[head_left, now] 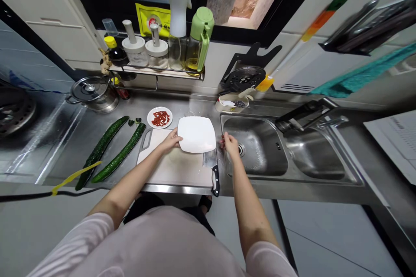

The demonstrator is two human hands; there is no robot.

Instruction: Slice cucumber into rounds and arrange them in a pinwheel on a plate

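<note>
Above the cutting board [182, 173], how does the plate lie?

White plate [196, 134] sits between your 2 hands, slightly wider side to side. Your left hand [170, 140] grips its left rim; your right hand [231, 145], apart, hovers by the sink's [269, 138] left edge, fingers curled. Can't tell if they hold anything.

Around you?

Knife [216, 180] at board's right edge, handle toward you, near the plate. 2 cucumbers [103, 143] left; small dish [150, 119] of red pieces [161, 118] beyond.

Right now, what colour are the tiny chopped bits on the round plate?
The chopped bits are red, clearest in the head view.
</note>
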